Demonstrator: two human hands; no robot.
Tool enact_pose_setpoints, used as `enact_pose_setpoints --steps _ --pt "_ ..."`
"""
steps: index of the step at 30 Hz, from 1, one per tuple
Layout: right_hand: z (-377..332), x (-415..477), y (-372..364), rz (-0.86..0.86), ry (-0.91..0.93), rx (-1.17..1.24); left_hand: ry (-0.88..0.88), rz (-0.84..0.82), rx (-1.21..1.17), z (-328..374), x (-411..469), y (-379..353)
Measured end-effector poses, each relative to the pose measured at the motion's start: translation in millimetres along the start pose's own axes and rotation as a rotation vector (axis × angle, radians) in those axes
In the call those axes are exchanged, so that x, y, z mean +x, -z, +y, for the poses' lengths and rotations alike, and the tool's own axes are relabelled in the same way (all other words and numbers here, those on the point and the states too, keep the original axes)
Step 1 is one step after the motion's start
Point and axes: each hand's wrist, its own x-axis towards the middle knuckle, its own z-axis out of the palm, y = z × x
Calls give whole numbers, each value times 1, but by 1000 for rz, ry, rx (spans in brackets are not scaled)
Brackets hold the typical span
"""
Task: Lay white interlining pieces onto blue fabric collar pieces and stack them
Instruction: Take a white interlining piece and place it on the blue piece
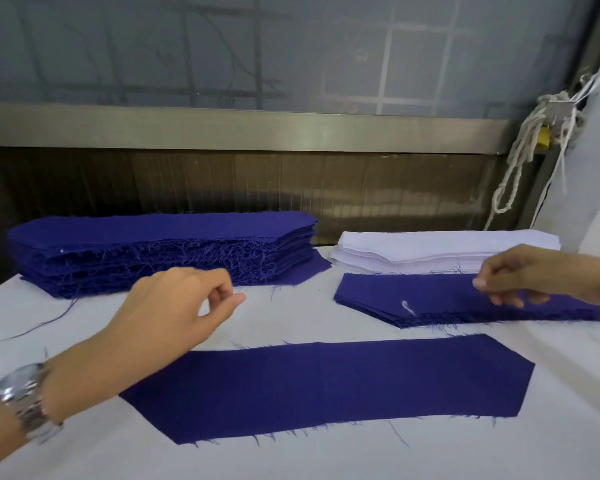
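One blue collar piece (326, 386) lay flat and alone on the white tabletop (291, 459), nearest the person, its long edges frayed. Far left stood a tall stack of blue pieces (160, 251), loose threads bristling from its side. Far right sat the stack of white interlining (430, 251), and just in front of it, touching its near edge, a low stack of blue pieces (413, 296) with a short white thread (406, 306) on top. The left hand (174, 303), a metal watch (25, 400) on its wrist, hung above the tabletop with fingers loosely curled, grasping nothing. The right hand (520, 275) was over the low stack, fingers bent down to the top piece; whether it pinched the cloth could not be told
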Motion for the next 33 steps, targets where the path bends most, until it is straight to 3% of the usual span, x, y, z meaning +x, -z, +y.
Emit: enact_pose_setpoints --steps 7,13,21,33 --pt "11 34 23 559 -136 141 -134 41 -221 60 85 -42" --pt "56 56 35 921 -213 -121 -129 6 -264 103 147 -89" --pt "87 83 51 1019 -307 -258 -80 -38 -88 124 195 -123" --pt "112 108 67 947 -420 -220 -74 -98 5 130 210 -137"
